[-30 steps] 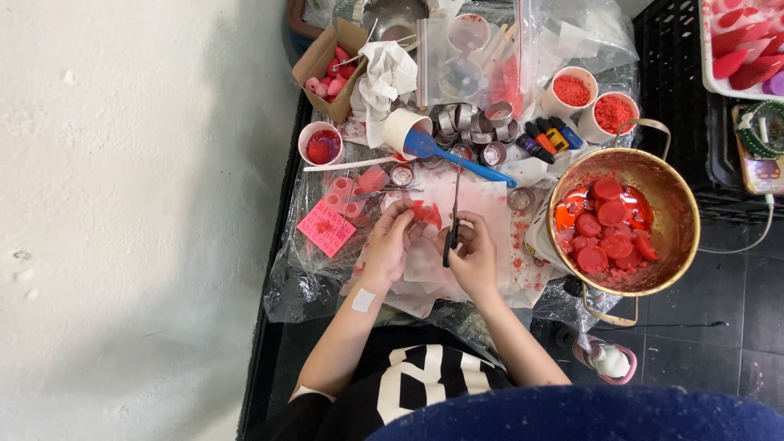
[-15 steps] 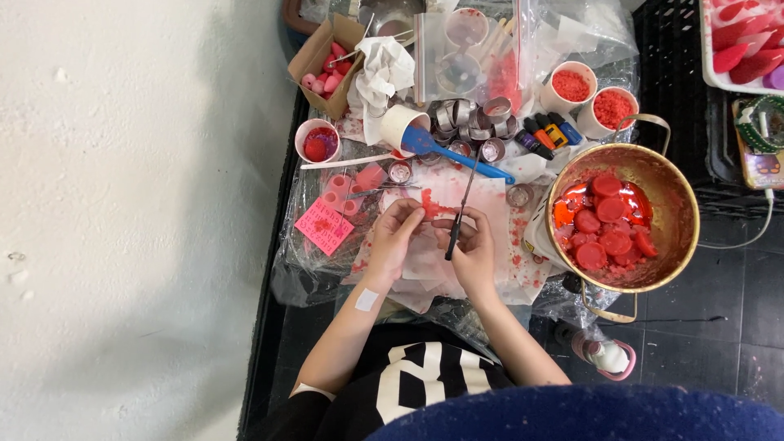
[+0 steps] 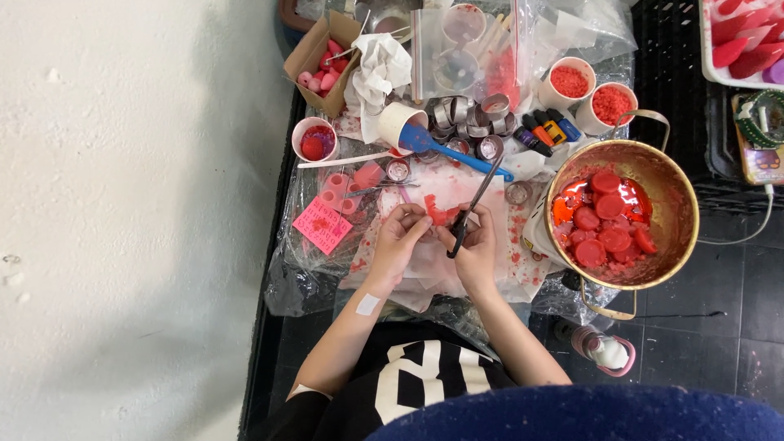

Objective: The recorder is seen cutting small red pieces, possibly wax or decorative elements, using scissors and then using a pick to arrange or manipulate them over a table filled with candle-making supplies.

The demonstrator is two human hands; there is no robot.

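Left hand [image 3: 398, 245] pinched on a small red wax piece [image 3: 442, 215], fingers closed round its left edge; right hand [image 3: 476, 249] clamped on a dark thin tool [image 3: 472, 208] that slants up and away from the wrist, its lower end near the wax piece, whether it touches is hard to tell. Wax piece sits between both hands over a stained white sheet [image 3: 457, 184] on crinkled clear plastic. Just right: brass pot [image 3: 682, 216] with red wax discs in red liquid. Above hands: blue spatula [image 3: 445, 149] lying across a paper cup, cluster of small metal tins [image 3: 469, 122], two white cups of red granules [image 3: 590, 94], small dye bottles. Left: pink sticky note [image 3: 321, 224], pink moulded shapes, white cup with red lump [image 3: 314, 139], cardboard box [image 3: 309, 57] of pink bits. Plastic bags at top blur their contents. Tray of red shapes at top right is cut off by the edge; tool tip is too thin to make out. Bottom is blocked by a blue cap brim.
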